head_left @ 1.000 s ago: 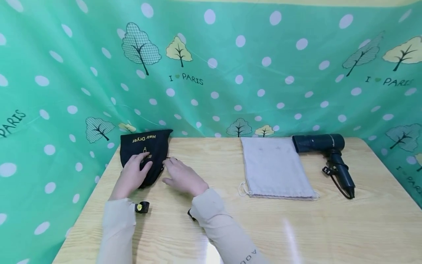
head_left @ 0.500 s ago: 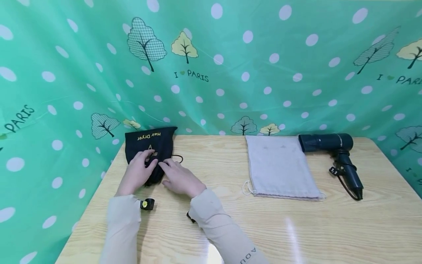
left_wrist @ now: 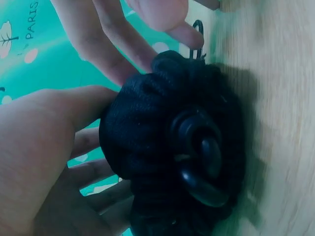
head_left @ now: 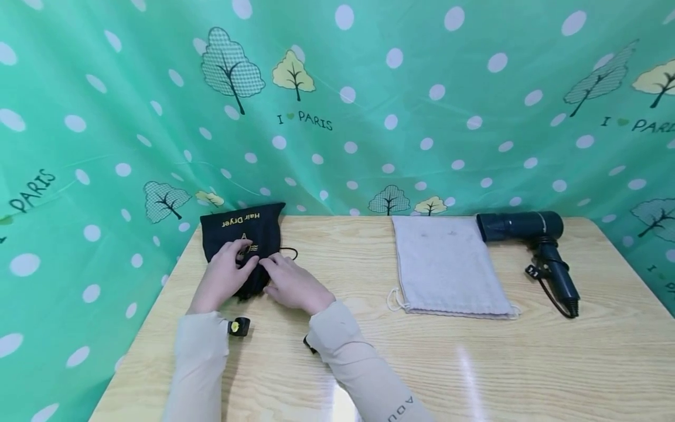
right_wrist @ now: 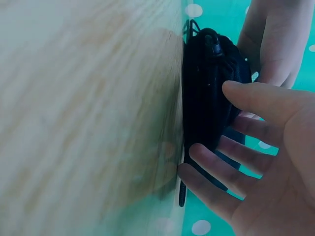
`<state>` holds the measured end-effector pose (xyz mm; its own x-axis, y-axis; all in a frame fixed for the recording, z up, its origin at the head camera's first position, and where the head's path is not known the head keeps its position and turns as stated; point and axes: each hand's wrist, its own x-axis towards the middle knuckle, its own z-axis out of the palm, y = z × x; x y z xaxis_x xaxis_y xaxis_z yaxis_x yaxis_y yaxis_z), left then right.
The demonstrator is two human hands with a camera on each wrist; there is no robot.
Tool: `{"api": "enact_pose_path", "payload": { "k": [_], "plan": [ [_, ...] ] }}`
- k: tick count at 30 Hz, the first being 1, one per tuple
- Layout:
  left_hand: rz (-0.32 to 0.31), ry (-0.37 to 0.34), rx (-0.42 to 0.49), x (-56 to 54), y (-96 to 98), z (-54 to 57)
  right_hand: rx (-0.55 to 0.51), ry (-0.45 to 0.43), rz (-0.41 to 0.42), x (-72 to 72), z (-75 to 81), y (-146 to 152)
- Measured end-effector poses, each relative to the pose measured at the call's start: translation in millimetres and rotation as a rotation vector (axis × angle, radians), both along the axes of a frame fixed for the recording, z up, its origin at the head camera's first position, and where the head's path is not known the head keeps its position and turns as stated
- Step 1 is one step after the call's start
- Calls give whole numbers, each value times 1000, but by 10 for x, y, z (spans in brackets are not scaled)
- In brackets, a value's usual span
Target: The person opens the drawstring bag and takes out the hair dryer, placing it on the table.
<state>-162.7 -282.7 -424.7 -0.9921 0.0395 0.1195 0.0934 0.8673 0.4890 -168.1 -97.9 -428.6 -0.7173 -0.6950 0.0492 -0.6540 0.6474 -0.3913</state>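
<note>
A black drawstring bag (head_left: 258,220) with yellow "Hair Dryer" lettering lies at the table's back left. My left hand (head_left: 224,275) rests on its upper face with fingers loosely spread. Against the bag's right side, my right hand (head_left: 295,282) touches it with extended, relaxed fingers. Seen from the left wrist, the mouth is gathered, and dark glossy loops (left_wrist: 204,182) show there. A black drawstring loop (head_left: 290,252) sticks out to the right. In the right wrist view, the right fingers (right_wrist: 216,169) lie along the bag (right_wrist: 204,98). What the bag holds is hidden.
A light grey drawstring bag (head_left: 448,266) lies flat right of centre on the wooden table (head_left: 474,369). Beside it is a dark hair dryer (head_left: 519,227) with its cord and plug (head_left: 534,271). A green patterned curtain (head_left: 369,129) stands behind and at both sides.
My right hand has moved in closer to the left hand, against the black bag's side. The drawstring loop now shows beyond it. The head view has shifted slightly. The grey bag and hair dryer stay put.
</note>
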Motion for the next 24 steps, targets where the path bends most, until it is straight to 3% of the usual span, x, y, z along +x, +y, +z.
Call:
{"api": "enact_pose_path", "payload": {
  "k": [10,15,24],
  "plan": [
    [-88,-6,39,10,99,62,25,45,-36,28,62,117],
    [-118,-48,61,5,129,93,18,64,-77,46,110,182],
    [39,-22,93,41,31,155,-91,39,-152,74,93,166]
  ]
}}
